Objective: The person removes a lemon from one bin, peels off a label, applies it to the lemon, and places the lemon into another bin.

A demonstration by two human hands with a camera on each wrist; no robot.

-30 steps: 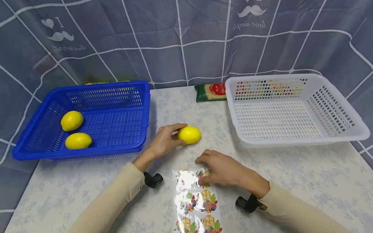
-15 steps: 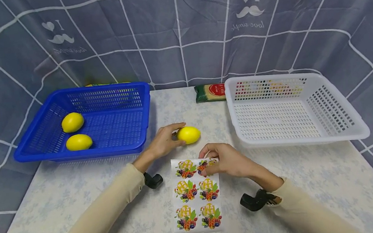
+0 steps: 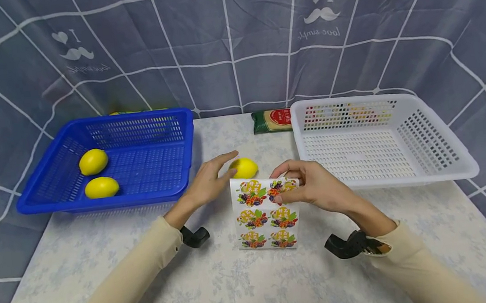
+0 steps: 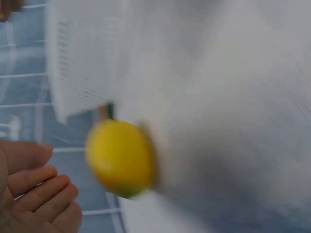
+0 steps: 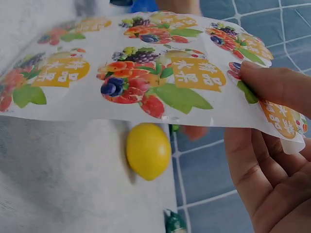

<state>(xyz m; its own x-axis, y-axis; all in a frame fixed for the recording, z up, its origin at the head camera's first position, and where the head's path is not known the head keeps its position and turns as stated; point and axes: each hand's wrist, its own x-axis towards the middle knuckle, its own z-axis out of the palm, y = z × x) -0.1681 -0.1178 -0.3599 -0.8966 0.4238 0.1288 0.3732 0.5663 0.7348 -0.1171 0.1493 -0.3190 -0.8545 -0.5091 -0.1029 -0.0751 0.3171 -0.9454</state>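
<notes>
My right hand (image 3: pixel 286 186) pinches the top right corner of a sticker sheet (image 3: pixel 266 213) printed with fruit labels and holds it raised and tilted over the table. In the right wrist view the thumb (image 5: pixel 277 87) presses on the sheet (image 5: pixel 146 82), and a yellow lemon (image 5: pixel 148 150) lies on the table behind it. That lemon (image 3: pixel 244 167) sits mid-table, partly hidden by the sheet's top edge. My left hand (image 3: pixel 226 165) is beside its left end with straight fingers. The left wrist view is blurred and shows the hand (image 4: pixel 39 194) slightly apart from the lemon (image 4: pixel 120 158).
A blue basket (image 3: pixel 110 200) at the left holds two lemons (image 3: pixel 93 161) (image 3: pixel 101 187). A white basket (image 3: pixel 388 180) stands at the right. A green packet (image 3: pixel 272 120) lies at the table's back edge. A grey curtain hangs behind.
My right hand has lifted the sticker sheet off the table and brought it up toward the lemon. My left hand's fingers have straightened and loosened from the lemon.
</notes>
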